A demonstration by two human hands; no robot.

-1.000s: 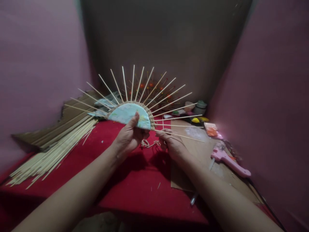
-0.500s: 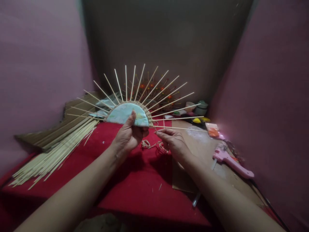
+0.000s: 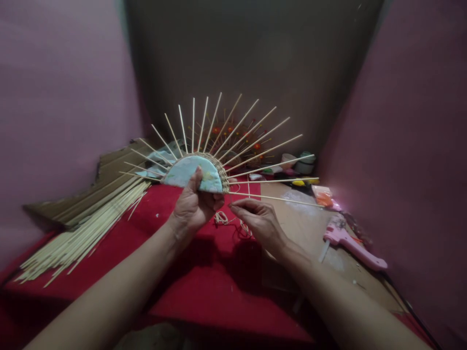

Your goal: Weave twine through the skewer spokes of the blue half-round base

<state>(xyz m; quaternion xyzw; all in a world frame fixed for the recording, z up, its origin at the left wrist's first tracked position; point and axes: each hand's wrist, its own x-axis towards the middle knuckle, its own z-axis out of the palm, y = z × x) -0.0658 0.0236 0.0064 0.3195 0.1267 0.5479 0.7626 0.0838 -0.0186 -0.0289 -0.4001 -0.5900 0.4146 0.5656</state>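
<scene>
L hand point(image 3: 191, 209) clamps pale-blue fabric half-disc w/ radiating bamboo sticks point(image 3: 193, 172); R hand point(image 3: 257, 218), fingertips pinched together, just right of disc, under lowest stick.

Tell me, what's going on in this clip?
A person holds up a half-round, fabric-covered piece with thin wooden sticks fanning out from its twine-woven rim. The left hand grips the fabric part, thumb on its face. The right hand pinches at the twine just below the lowest stick. On the red cloth lie a bundle of spare sticks at left and a pink glue gun at right.
</scene>
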